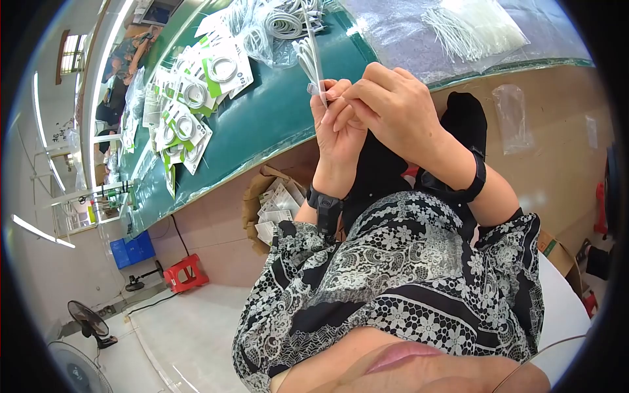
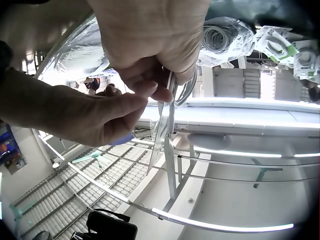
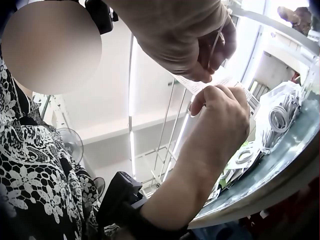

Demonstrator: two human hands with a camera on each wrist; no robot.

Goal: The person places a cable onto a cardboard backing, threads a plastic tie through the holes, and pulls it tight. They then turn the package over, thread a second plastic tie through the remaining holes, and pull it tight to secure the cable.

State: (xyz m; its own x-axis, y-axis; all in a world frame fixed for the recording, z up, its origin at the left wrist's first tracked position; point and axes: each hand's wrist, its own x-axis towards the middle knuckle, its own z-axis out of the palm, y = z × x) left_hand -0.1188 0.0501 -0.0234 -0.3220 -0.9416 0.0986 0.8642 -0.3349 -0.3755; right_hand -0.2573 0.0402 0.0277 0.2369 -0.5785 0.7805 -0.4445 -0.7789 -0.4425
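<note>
The left hand (image 1: 341,128) pinches a thin white card (image 1: 318,62) with a coiled white cable (image 1: 306,57) against it, held on edge above the table's near edge. Close on its right, the right hand (image 1: 400,111) has thumb and fingertips pinched together at the card's lower end. A thin white strip (image 3: 216,42) passes through the right hand's fingers in the right wrist view. In the left wrist view, the card (image 2: 159,135) hangs from the left hand (image 2: 155,40), and the right hand's (image 2: 110,117) fingertips meet the left's. The exact contact is partly hidden by fingers.
On the green table (image 1: 262,111) lie several carded cables (image 1: 194,95) at the left and bagged coiled cables (image 1: 283,25) at the back. White ties (image 1: 452,33) lie on plastic at the right. Below the table stands a carton (image 1: 252,206) of packets; an empty clear bag (image 1: 512,118) lies beyond.
</note>
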